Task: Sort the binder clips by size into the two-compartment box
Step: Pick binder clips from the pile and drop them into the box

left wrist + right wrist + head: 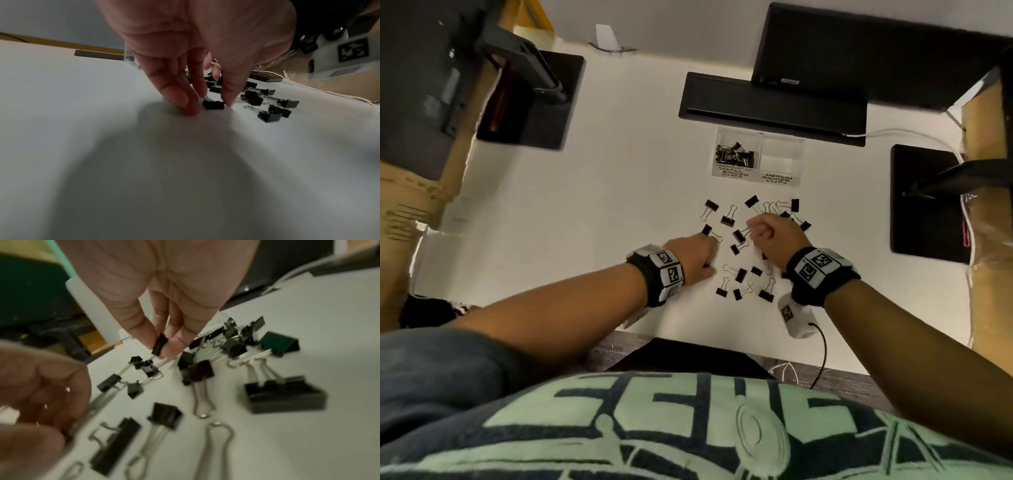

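A clear two-compartment box [758, 132] stands at the back of the white table. Its left cell, labelled small, holds several small clips [734, 154]; the right cell [780, 159], labelled medium, shows none. Several black binder clips [739, 274] of two sizes lie scattered in front of it. My left hand [709, 240] [207, 106] reaches down with straight fingers [180, 99] and thumb on either side of a small clip [213, 105] that lies on the table. My right hand [755, 228] [162, 349] pinches a small black clip [159, 344] just above the pile.
A black bar [774, 102] and a monitor [859, 51] stand right behind the box. Black stand bases sit at back left [534, 102] and at right [924, 205]. A white cable [914, 135] runs along the right side. The table's front edge [688, 337] is near my body.
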